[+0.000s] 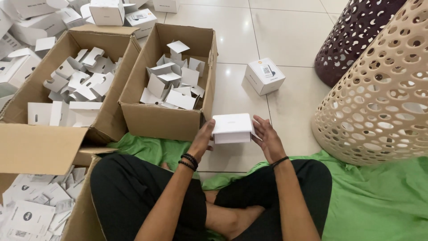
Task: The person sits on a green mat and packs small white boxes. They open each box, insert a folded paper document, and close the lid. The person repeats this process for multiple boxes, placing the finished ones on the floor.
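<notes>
A small white box (232, 127) is held between both my hands, just above my crossed legs. My left hand (203, 140) grips its left side and my right hand (266, 137) cups its right side with fingers spread. Straight ahead stands an open cardboard carton (156, 118) with several white folded card inserts (174, 85) inside. A second white box (264, 76) sits alone on the tiled floor beyond my right hand.
A larger carton (31, 96) of white inserts stands at the left. Another carton with flat white leaflets (33, 209) is at the bottom left. White boxes (107, 12) pile at the back left. Two perforated baskets, cream (383, 93) and dark purple (352, 40), stand right. Green cloth (374, 201) lies under me.
</notes>
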